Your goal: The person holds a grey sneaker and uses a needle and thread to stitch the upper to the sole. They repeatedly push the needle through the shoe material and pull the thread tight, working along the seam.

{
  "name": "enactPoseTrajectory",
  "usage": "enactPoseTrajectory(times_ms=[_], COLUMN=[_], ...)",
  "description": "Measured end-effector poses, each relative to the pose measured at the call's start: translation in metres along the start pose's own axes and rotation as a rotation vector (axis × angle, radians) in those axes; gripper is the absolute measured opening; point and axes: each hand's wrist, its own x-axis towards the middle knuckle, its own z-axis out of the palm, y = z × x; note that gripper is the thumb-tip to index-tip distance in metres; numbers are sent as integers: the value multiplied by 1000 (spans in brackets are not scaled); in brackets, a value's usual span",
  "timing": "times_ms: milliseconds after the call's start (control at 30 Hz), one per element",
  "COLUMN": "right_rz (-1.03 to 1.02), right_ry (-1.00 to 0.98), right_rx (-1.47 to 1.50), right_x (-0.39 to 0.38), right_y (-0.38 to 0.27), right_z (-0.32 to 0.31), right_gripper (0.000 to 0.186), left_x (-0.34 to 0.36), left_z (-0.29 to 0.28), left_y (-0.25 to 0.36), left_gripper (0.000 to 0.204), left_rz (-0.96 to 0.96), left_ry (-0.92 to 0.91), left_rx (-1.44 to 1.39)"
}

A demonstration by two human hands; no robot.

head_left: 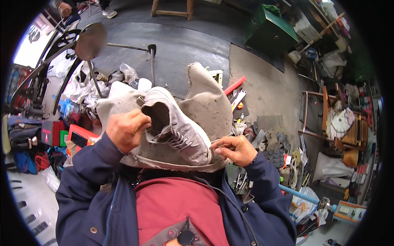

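A pale grey lace-up sneaker (177, 130) rests on a thick, frayed grey cloth (209, 100) spread over my lap. Its toe points toward the lower right, and the laces run over its front. Beside the shoe's opening, my left hand (128, 130) is closed, thumb and forefinger pinched together. Whatever sits in that pinch is too small to make out. At the toe, my right hand (236, 150) has its thumb and forefinger close together against the sole's edge. Something thin may be between them, but I cannot tell what it is.
A round-ended metal machine (91, 41) stands at the left. Plastic bags and boxes lie beneath it. Tools, a red stick (234, 85) and rubber scraps (276, 149) lie at the right. Farther off are a green box (271, 33), a wooden stool (172, 12) and another person's shoe (109, 13).
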Motion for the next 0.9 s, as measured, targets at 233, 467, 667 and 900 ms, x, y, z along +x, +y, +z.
enactPoseTrajectory(times_ms=[233,467,667,900], right_rz=[78,77,74,117], right_ry=[-19,-22,-31,-51], right_rx=[46,89,102,53], right_x=[2,3,3,7], right_y=[5,6,6,7], right_z=[-2,-1,-1,-3], right_gripper=[22,22,21,20], left_x=[-22,-40,-29,2], left_z=[-1,5,-14,5], left_y=[3,-11,-14,5], left_gripper=[17,19,14,19], left_rz=[-192,-413,-389,-474], left_ry=[-35,-245,-51,-197], left_rx=[-134,-310,-371,-1394])
